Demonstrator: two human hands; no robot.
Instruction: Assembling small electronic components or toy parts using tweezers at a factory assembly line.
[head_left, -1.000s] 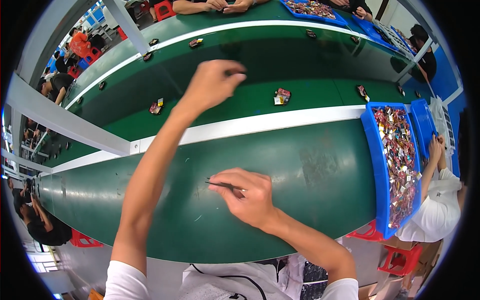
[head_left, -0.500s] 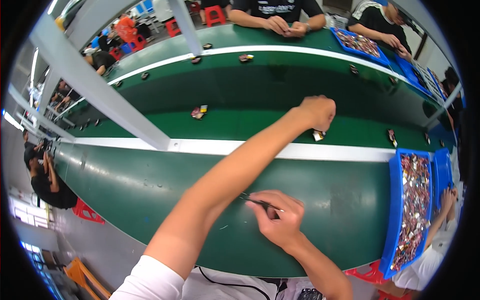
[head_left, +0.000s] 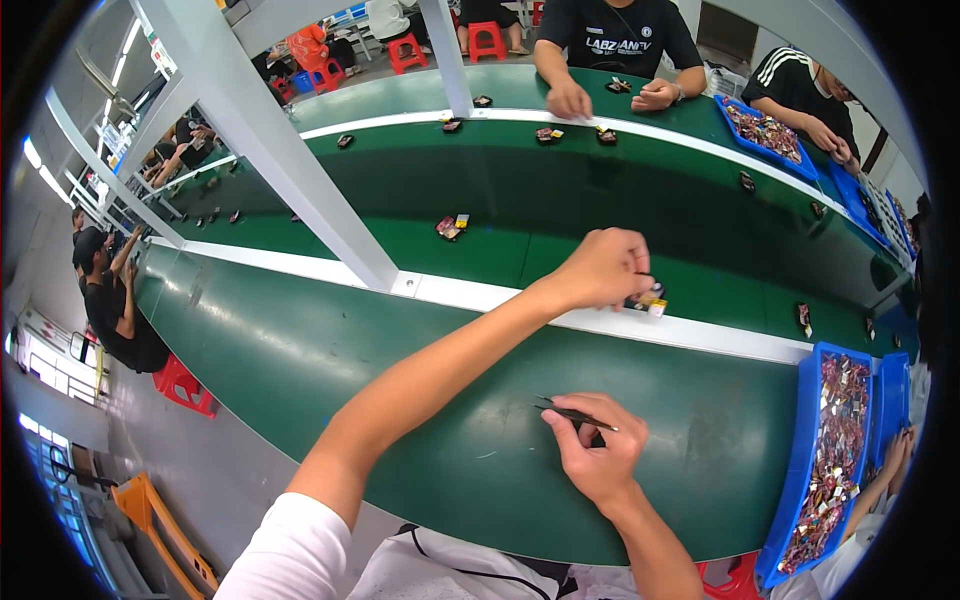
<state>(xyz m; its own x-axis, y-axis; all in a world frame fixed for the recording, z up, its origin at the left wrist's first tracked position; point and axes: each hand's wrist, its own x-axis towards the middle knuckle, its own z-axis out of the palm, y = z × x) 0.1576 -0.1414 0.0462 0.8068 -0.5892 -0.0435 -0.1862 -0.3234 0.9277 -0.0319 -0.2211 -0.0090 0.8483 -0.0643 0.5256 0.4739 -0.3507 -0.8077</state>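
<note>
My left hand (head_left: 604, 270) reaches across the table to the white rail, its fingers closed on the edge of a small dark part with a white-and-yellow tab (head_left: 655, 303). Details of that part are blurred, and the hand partly covers it. Nearer to me, my right hand (head_left: 604, 455) holds black tweezers (head_left: 580, 415) above the green tabletop (head_left: 450, 440). The tweezers' tips point left and stand slightly apart, with nothing visible between them. A similar small reddish part with a yellow-white tab (head_left: 452, 227) lies on the green belt (head_left: 500, 250), left of my left hand.
A blue bin (head_left: 797, 480) full of small wired parts stands at right. A white rail (head_left: 470, 293) divides table from belt; a grey post (head_left: 300, 160) rises at left. Across the belt, a person (head_left: 620, 45) works with both hands. More small parts (head_left: 804, 320) dot the belt.
My left hand has come back from the belt toward the rail, bringing the small part. My view has shifted. Across the belt, the person's hands have moved apart, and another part lies near them.
</note>
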